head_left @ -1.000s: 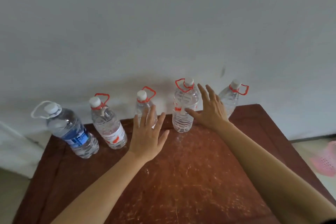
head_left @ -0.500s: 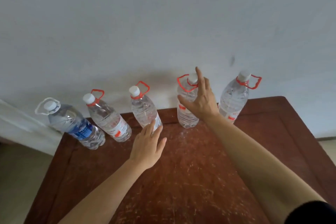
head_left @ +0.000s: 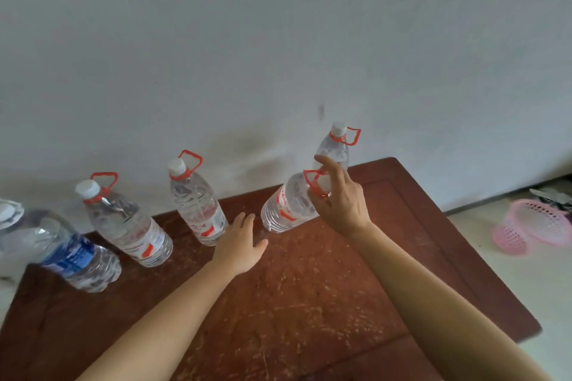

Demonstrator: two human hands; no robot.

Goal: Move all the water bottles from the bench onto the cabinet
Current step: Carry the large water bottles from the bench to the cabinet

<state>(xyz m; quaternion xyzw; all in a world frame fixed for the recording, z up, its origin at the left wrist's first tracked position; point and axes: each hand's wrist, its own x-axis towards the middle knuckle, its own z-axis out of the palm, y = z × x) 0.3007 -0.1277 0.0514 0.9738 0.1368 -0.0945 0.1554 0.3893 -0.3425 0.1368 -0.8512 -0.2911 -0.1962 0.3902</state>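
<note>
Spanning most of the view, the dark wooden surface [head_left: 309, 303] carried five water bottles in a row along its far edge by the wall. A blue-labelled bottle [head_left: 62, 250] stood at the far left, then two red-handled bottles [head_left: 130, 226] and [head_left: 198, 207], and a last bottle [head_left: 335, 145] at the far right. Between those, the tilted bottle [head_left: 288, 204] leaned toward the right hand [head_left: 343, 198], whose fingers [head_left: 325, 164] were curled and pinching its red handle [head_left: 312, 179] at the cap. The left hand [head_left: 241, 244] hovered near the middle bottle's base, fingers loosely spread, holding nothing. The step looked like the start of a pick-up; next, a firm hold on the handle and a straight lift clear of the neighbours seemed needed.
</note>
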